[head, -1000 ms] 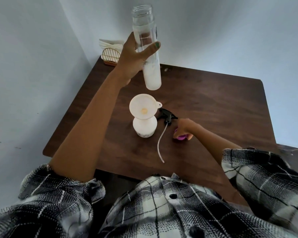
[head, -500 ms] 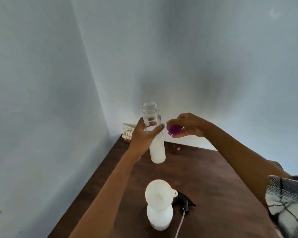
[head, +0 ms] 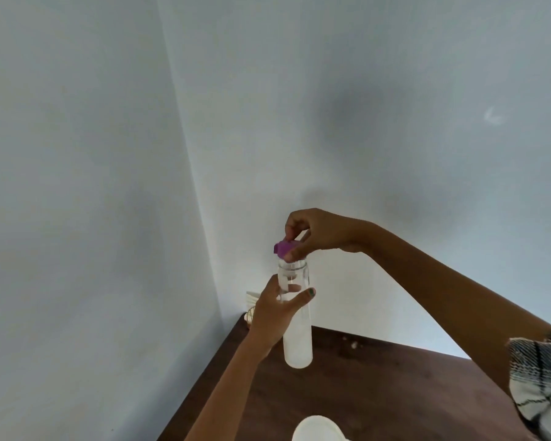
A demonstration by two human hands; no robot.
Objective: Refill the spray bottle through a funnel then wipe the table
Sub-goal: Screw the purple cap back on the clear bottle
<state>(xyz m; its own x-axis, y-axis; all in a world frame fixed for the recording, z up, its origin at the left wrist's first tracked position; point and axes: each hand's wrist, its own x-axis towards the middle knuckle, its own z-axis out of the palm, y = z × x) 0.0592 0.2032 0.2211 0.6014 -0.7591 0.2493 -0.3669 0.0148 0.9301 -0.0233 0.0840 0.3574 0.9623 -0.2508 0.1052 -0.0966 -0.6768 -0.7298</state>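
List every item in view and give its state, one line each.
Clear bottle: upright, held in the air, mouth not yet closed.
Purple cap: at the bottle's mouth.
Left hand: grips the bottle.
Right hand: pinches the cap.
Funnel: partly in view.

At the far corner of my table, low in the middle of the frame, sits a small gold wire holder [head: 249, 316] with white napkins [head: 252, 297] standing in it, right where the two pale walls [head: 395, 106] meet. A few pale crumbs or specks [head: 353, 344] lie on the wood near the back edge. My checked sleeve [head: 541, 377] shows at the lower right.
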